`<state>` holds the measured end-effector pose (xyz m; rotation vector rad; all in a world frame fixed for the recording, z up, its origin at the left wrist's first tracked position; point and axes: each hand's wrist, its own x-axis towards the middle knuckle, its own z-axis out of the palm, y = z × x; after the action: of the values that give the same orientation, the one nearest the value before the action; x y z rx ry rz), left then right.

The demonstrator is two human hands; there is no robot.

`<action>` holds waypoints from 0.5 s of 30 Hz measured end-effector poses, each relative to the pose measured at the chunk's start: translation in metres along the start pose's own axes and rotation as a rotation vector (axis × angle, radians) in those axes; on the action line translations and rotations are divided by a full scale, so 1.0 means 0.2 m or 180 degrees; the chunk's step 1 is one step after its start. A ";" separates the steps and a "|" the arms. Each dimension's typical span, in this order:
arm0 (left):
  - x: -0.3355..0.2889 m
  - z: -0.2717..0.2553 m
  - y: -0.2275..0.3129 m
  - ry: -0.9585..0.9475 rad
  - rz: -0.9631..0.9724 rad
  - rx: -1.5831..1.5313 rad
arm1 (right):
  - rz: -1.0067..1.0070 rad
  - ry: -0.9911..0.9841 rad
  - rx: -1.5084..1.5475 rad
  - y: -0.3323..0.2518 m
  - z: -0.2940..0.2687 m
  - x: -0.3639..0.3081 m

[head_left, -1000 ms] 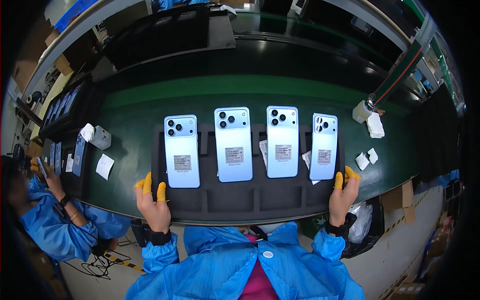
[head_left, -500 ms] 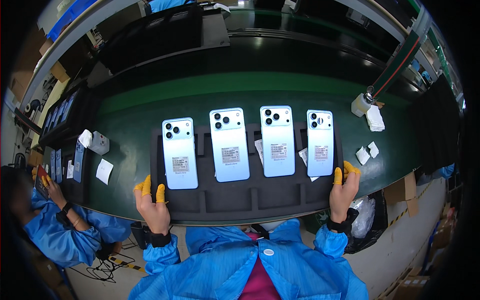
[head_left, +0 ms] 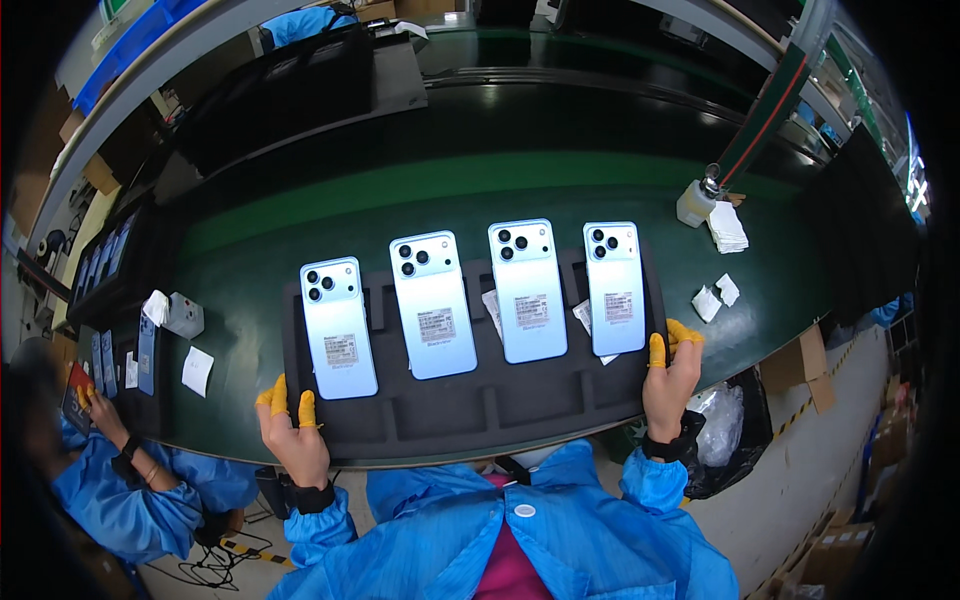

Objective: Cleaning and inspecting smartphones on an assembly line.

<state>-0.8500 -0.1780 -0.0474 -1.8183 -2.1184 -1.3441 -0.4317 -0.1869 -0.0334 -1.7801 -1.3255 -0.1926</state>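
Observation:
A black foam tray [head_left: 440,425] with compartments lies at the front edge of the green table. Four light-blue phones rest in its upper row, camera side up and slightly tilted: the leftmost phone [head_left: 340,320], a second phone [head_left: 433,300], a third phone [head_left: 528,290] and the rightmost phone [head_left: 614,285]. White slips stick out beside some of them. My left hand [head_left: 296,435], in yellow finger cots, grips the tray's left end. At the right end my right hand [head_left: 670,388], with similar cots, holds the tray edge. The undersides of both grips are hidden.
At left, a co-worker's hand [head_left: 100,415] holds a dark red item, near another tray of phones [head_left: 148,360]. A white bottle [head_left: 186,316] stands there. Back right are a dispenser bottle [head_left: 695,204], white wipes [head_left: 728,228] and crumpled scraps [head_left: 707,304].
The whole view has shifted and tilted slightly, so table and tray appear further left and the left side lower. Both hands keep their places on the tray; the phones stay put in it.

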 end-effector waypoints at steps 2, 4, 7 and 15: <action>0.00 0.00 0.01 0.0010 0.0022 -0.0020 | -0.0021 0.0012 0.0009 0.01 0.00 0.00; 0.01 0.00 0.02 0.0033 0.0019 -0.0094 | -0.0038 0.0026 0.0007 0.01 0.00 -0.01; 0.01 0.00 0.03 0.0064 -0.0012 -0.0091 | -0.0029 0.0026 0.0018 -0.01 0.00 0.00; 0.01 0.00 0.01 0.0020 0.0027 -0.0062 | 0.0041 0.0029 0.0037 -0.01 0.00 0.00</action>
<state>-0.8485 -0.1766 -0.0450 -1.8256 -2.0994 -1.3718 -0.4322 -0.1874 -0.0321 -1.7757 -1.3059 -0.1855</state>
